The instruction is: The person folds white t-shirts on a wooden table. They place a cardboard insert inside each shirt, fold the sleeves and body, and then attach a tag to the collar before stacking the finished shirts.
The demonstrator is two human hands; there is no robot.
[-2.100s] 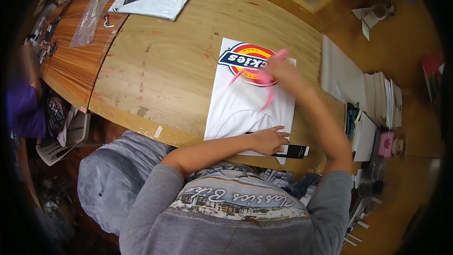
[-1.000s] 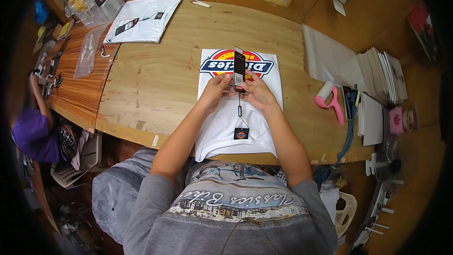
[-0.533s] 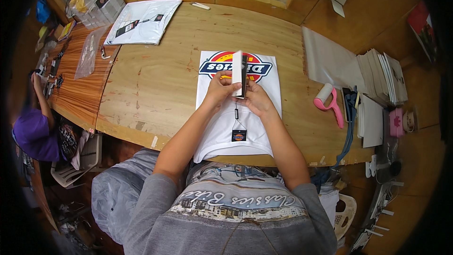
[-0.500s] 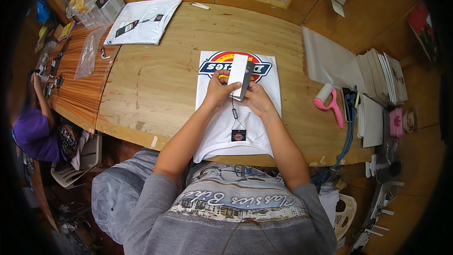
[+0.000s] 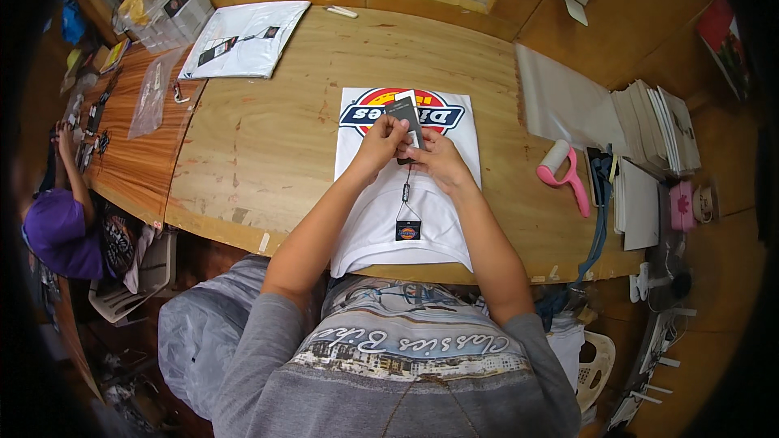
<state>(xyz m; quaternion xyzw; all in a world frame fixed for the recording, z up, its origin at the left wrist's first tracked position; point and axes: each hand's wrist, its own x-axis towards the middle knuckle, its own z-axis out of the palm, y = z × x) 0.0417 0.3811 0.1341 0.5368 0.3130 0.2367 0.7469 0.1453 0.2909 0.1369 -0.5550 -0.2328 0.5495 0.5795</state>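
A folded white T-shirt (image 5: pixel 365 203) with a large coloured print lies in front of me, its collar toward me. Over the print, both hands hold the hang tags (image 5: pixel 400 111), a dark card on top with a white one peeking out behind. My left hand (image 5: pixel 381 143) pinches the dark card between thumb and fingers. Close beside it, my right hand (image 5: pixel 441 158) grips the cards' lower end; its fingertips are partly hidden behind them. A thin cord with a black toggle (image 5: pixel 406 193) runs from the tags to the black neck label (image 5: pixel 407 230).
A bagged white shirt (image 5: pixel 243 40) lies at the far left beside a clear plastic bag (image 5: pixel 156 93). To the right are a pink lint roller (image 5: pixel 568 178), plastic sleeves (image 5: pixel 560 97) and stacked cards (image 5: pixel 653 130). A person in purple (image 5: pixel 57 231) works at the left.
The tags have been turned or reshuffled: the dark card now lies on top, where the white one was. Both hands have shifted slightly, the left one closer over the cards.
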